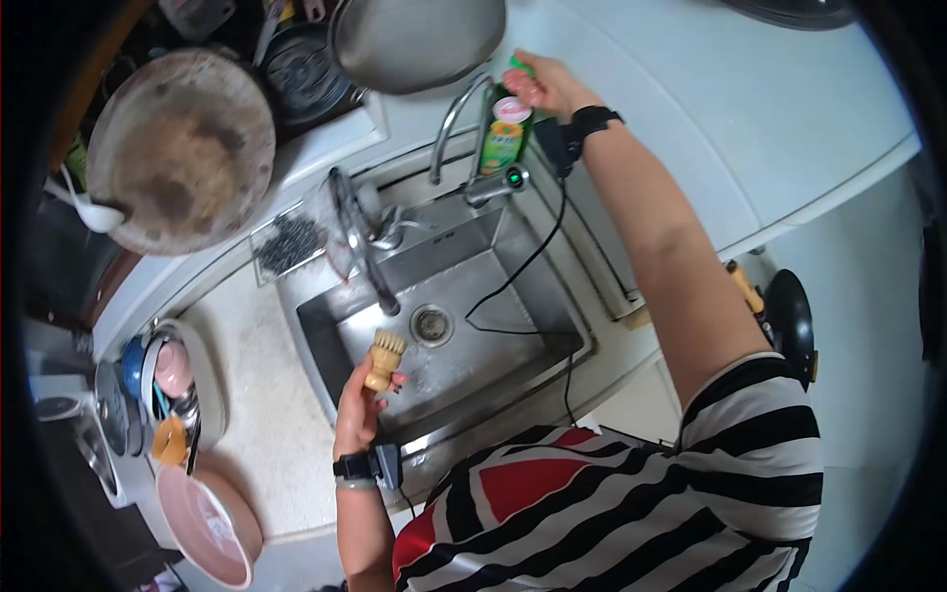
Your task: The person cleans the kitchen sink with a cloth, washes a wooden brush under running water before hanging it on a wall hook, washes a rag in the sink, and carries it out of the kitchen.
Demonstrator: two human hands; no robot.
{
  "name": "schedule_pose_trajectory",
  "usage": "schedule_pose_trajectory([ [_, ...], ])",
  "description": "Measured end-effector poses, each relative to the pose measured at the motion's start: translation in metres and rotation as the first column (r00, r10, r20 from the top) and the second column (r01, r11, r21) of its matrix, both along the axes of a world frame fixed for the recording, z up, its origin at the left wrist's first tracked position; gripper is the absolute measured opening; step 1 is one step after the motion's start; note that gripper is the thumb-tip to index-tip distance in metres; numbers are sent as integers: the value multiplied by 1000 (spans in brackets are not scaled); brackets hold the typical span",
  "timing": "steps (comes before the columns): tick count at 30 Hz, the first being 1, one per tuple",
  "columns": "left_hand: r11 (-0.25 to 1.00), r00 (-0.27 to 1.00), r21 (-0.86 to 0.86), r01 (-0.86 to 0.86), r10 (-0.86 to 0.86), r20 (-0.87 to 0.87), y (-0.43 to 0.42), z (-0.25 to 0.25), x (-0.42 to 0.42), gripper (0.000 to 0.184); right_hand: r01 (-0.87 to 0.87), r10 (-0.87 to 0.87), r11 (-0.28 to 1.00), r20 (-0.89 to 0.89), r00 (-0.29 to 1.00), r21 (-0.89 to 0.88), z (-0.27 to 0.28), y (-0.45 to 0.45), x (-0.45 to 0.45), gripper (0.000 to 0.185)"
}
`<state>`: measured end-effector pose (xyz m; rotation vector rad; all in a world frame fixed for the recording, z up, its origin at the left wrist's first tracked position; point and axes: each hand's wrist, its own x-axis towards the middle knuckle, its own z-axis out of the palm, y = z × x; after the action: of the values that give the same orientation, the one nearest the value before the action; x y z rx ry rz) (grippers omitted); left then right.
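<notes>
My left hand (362, 400) is closed on the wooden handle of a small round brush (384, 359), whose pale bristles face up over the near left part of the steel sink (464, 380). Behind the sink's right rear corner, my right hand (541, 85) is wrapped round the top of a green bottle (502, 138) with a yellow and green label. The bottle stands upright beside a thin curved tap (456, 113). The main faucet (367, 252) reaches over the basin, and the drain (431, 326) shows below it.
A large round board (182, 153) and a pan (419, 39) lie at the back. Black scourers sit in a rack (288, 244). At the left are a dish basin (209, 380) and a pink tub (209, 523). A black cable crosses the sink.
</notes>
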<state>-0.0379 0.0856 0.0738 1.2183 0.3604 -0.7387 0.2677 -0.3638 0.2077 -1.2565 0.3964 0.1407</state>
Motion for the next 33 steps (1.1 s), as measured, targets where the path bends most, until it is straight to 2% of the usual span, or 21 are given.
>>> schedule_pose_trajectory([
  [4,996,995,5,-86,86,46,-16,13,-5,48,18,-18,1000,10,1000,5,8,6,-7,40],
  [7,997,990,-49,-58,64,124,-16,4,-6,49,26,-27,999,9,1000,42,9,6,-11,40],
  [10,988,990,-143,-63,80,118,-18,8,-8,48,-50,50,997,12,999,67,3,-1,-8,41],
  [12,983,990,-159,-94,108,86,-24,16,-11,47,-51,60,977,-34,998,205,2,-4,-6,41],
  [13,977,990,-174,-123,134,52,-27,20,-11,47,-54,61,978,-27,998,202,3,-5,-7,41],
  [16,971,992,-227,-69,90,85,-26,18,-15,46,-5,5,1000,78,997,-9,-2,-3,-12,42],
  [18,946,984,-319,-59,109,140,-26,24,-19,45,44,-75,980,157,985,192,-9,-3,-25,40],
  [19,932,982,-354,-76,133,137,-25,28,-23,44,59,-95,976,164,982,210,-12,-4,-36,37],
  [20,933,972,-353,-64,139,192,-25,32,-25,44,5,-13,999,174,985,49,-27,-16,-32,35],
  [21,936,959,-348,-47,139,245,-24,34,-28,43,50,-51,999,275,960,11,-46,-16,-37,29],
  [22,938,962,-345,-40,130,241,-19,32,-29,43,193,-197,980,232,953,38,-22,30,-87,25],
  [23,936,961,-352,-24,119,250,-17,30,-27,43,58,-104,984,281,954,168,-31,49,-118,25],
  [24,937,965,-344,-60,143,221,-18,34,-28,43,107,-91,993,282,955,-40,-28,91,-168,28],
  [25,937,965,-343,-63,145,218,-14,31,-27,43,-35,50,998,386,921,-45,-50,111,-198,31],
  [27,916,978,-402,13,72,196,-11,23,-25,42,-322,302,944,576,760,-71,-95,152,-256,37],
  [28,913,979,-408,28,57,195,-12,23,-25,42,-317,283,948,524,803,-26,-96,187,-281,38],
  [31,892,993,-444,84,-38,113,-16,27,-28,38,-232,259,966,500,827,-116,-112,249,-311,39],
  [33,890,996,-448,89,-72,55,-19,29,-33,36,-100,463,845,626,627,-525,-116,266,-318,39],
])
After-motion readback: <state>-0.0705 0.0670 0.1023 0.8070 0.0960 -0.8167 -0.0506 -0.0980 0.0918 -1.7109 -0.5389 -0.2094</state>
